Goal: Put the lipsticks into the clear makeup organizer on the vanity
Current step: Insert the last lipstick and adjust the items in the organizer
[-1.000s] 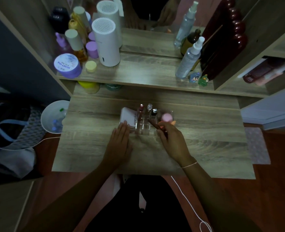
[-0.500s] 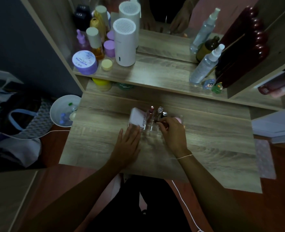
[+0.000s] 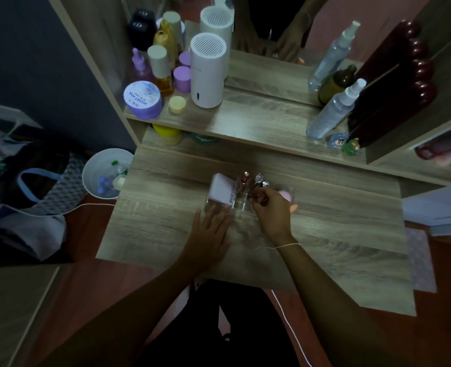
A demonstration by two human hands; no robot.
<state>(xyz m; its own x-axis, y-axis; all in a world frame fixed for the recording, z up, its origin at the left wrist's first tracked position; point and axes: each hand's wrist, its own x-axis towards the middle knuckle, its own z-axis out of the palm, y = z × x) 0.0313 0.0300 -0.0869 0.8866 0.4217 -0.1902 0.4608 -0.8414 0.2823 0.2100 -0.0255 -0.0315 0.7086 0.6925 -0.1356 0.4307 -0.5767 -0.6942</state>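
The clear makeup organizer stands mid-desk on the wooden vanity. Upright in its slots are a red-topped lipstick and a silver-topped lipstick, with a white box in its left section. My right hand is closed on a dark reddish lipstick, held over the organizer's right slots. My left hand lies flat on the desk, fingers spread, touching the organizer's near left corner. A pink round puff shows behind my right hand.
The raised shelf holds a white cylinder, a purple jar, several bottles and two spray bottles. A mirror stands behind. A white bin and a bag sit on the floor at left.
My right hand has moved up over the organizer's slots with the lipstick. My left hand stays flat by the organizer. The camera view shifted, so the desk sits lower right in frame.
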